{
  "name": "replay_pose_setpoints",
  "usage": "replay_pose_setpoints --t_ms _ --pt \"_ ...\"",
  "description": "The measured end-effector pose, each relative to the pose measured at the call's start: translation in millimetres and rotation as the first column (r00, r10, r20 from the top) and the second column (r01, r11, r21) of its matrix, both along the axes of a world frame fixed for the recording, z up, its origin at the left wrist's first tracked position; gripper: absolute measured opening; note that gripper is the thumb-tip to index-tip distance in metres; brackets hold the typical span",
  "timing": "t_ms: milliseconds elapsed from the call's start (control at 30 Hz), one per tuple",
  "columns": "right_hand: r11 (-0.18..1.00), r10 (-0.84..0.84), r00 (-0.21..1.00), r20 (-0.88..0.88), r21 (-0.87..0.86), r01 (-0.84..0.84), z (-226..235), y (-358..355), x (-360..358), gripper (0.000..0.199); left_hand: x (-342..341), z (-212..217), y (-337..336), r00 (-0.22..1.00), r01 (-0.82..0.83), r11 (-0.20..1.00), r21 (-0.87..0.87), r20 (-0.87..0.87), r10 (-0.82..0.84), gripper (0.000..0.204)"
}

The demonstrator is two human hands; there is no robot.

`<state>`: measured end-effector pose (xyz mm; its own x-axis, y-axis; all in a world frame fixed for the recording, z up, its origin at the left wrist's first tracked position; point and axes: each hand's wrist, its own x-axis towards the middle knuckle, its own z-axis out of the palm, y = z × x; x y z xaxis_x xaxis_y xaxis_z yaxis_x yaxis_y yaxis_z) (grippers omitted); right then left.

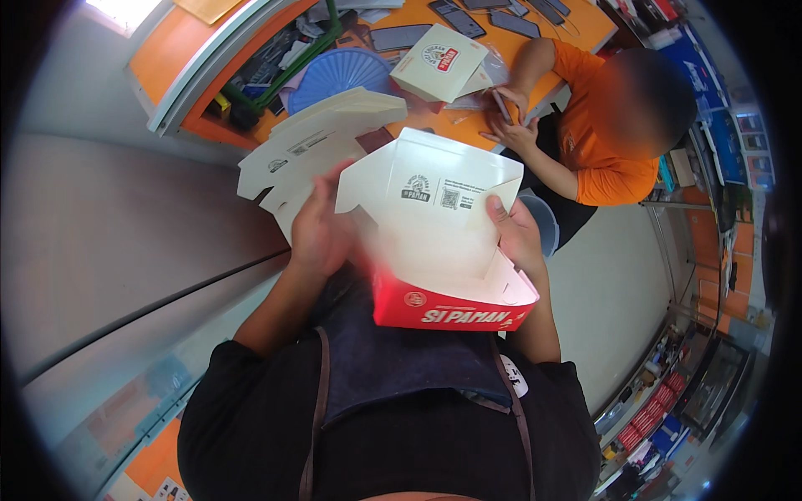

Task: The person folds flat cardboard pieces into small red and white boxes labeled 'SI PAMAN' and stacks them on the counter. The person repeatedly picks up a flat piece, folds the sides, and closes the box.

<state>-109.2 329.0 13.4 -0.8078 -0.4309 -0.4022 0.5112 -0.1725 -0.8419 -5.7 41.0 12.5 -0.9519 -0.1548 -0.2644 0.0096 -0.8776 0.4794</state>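
In front of my chest is a red and white cardboard food box [434, 225], with folded red sides and its white lid raised. My right hand [520, 232] grips its right side, the thumb lying on the white inner face. At the left edge of the box, my left hand [319, 232] holds it, fingers partly hidden and blurred. Just beyond my left hand is a stack of flat white box blanks [292, 159].
On the orange table [409, 15] lie several phones [455, 18], a closed white box [440, 63] and a blue ribbed round item [338, 75]. A person in an orange shirt [614, 175] sits at the right, holding a phone. A grey bucket [547, 227] stands nearby.
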Motion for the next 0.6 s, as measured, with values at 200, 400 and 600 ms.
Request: replay_pose_setpoints --t_ms 200,400,600 --pt "0.981 0.164 0.964 -0.212 0.142 -0.135 9 -23 5 0.049 -14 27 17 0.949 0.31 0.839 -0.447 0.192 -0.248 0.047" --pt "0.989 0.06 0.982 -0.178 -0.122 -0.083 15 -32 6 0.057 -22 4 -6 0.938 0.326 0.769 -0.55 0.088 -0.335 0.058" --pt "0.936 0.188 0.955 -0.229 -0.254 -0.245 -23 -12 -6 0.052 -21 -30 -19 0.889 0.411 0.802 -0.434 -0.005 -0.459 0.068"
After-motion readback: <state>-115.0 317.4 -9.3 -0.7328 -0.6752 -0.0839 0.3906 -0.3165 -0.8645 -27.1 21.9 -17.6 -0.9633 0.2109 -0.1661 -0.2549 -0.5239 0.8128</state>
